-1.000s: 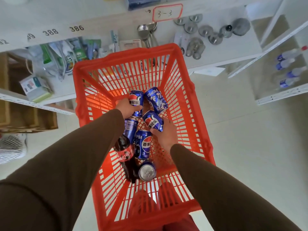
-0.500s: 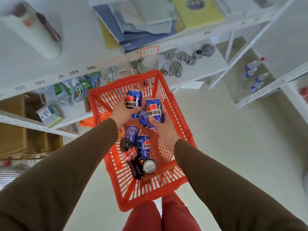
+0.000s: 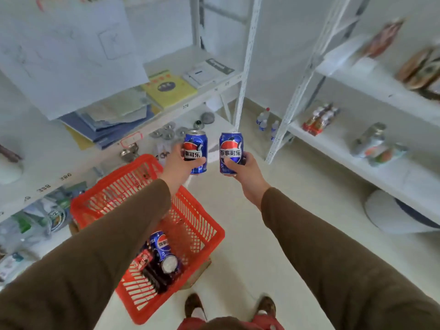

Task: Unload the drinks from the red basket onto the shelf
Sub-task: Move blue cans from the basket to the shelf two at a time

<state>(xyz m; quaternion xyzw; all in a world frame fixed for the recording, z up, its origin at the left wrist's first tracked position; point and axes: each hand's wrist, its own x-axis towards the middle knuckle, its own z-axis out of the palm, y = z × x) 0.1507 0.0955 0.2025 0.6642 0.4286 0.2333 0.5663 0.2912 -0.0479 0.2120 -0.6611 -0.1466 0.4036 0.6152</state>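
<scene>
Two blue cans, one in the grip of the left hand (image 3: 177, 163) and one in the right hand (image 3: 247, 169), are held above the red basket (image 3: 209, 225), where more drinks (image 3: 160, 244) wait, none shelved yet.

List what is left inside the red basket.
In the red basket: one blue Pepsi can, a second can showing its silver top, and a dark cola bottle. The left sleeve hides the rest.

Blue cans (image 3: 195, 152) with red-white-blue roundels; red lattice basket (image 3: 197, 225); brown sleeves (image 3: 107, 246).
</scene>
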